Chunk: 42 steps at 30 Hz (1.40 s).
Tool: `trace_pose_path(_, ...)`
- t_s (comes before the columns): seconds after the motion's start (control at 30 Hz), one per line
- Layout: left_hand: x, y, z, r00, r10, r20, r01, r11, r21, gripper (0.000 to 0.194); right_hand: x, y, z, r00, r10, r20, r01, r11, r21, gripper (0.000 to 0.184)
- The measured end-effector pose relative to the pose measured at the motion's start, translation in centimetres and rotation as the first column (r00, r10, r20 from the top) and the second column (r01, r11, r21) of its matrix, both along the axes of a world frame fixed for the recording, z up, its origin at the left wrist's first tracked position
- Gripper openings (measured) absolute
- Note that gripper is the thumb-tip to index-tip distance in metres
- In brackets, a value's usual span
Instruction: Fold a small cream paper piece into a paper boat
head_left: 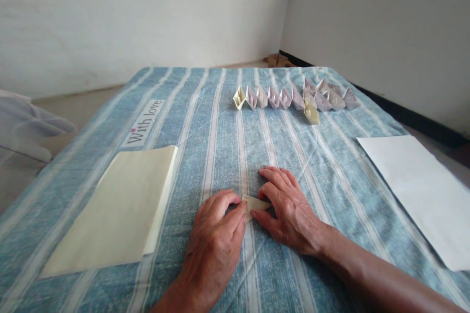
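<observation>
Holding a small folded paper [255, 202] between them, the two hands work low over the striped cloth [194, 166], near the front middle of the table. At the left end of the paper, the thumb and forefinger of the left hand [216, 239] are closed together on it. The right hand [292, 212] has its thumb at the near edge and its forefinger at the far edge, with the paper caught between; its other fingers are bent, and how hard they press I cannot tell.

Farther back on the cloth, toward the right, a group of finished paper boats is standing: pale lilac boats [273, 98] mostly, one yellow boat [239, 99] at the left end, and another yellowish boat [311, 113] placed a little in front of the others. Compared with them, the piece in hand is flat and has not yet an open hull, so I judge it as partly folded, with some shaping left.

On the left lie cream sheets [113, 210], and on the right white sheets [414, 190]; both look flat and not folded, apart from the hands.
</observation>
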State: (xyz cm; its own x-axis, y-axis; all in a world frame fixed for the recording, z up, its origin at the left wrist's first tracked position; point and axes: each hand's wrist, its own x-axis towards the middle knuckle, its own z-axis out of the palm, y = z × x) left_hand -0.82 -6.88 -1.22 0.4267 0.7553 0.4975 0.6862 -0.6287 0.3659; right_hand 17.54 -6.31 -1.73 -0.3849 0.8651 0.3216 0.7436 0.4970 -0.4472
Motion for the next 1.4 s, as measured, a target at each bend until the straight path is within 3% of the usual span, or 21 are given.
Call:
trace_pose_path(0.67, 0.1, 0.0, 0.2, 0.998, 0.014, 0.057, -0.01, 0.997, -0.071, 0.014, 0.9, 0.6, 0.9, 0.993, 0.042, -0.108, -0.054, 0.992, -0.113, 0.014)
trace_pose_path(1.0, 0.0, 0.0, 0.2, 0.998, 0.012, 0.057, -0.007, 0.996, -0.091, 0.015, 3.3, 1.9, 1.1, 0.987, 0.009, -0.158, -0.045, 0.973, -0.225, 0.019)
trace_pose_path(1.17, 0.1, 0.1, 0.3, 0.999, 0.019, 0.048, -0.014, 0.995, -0.098, 0.016, 2.9, 1.4, 1.6, 0.901, -0.004, -0.433, -0.023, 0.998, -0.057, 0.014)
trace_pose_path(1.27, 0.2, 0.0, 0.3, 0.998, 0.025, 0.049, -0.02, 0.994, -0.104, 0.015, 1.5, 0.4, 1.8, 0.847, 0.123, -0.517, -0.133, 0.991, 0.019, 0.019)
trace_pose_path(1.4, 0.2, -0.1, 0.3, 0.998, 0.032, 0.055, -0.026, 0.994, -0.105, 0.014, 0.4, -0.6, 1.2, 0.868, 0.355, -0.346, -0.344, 0.934, 0.097, 0.025)
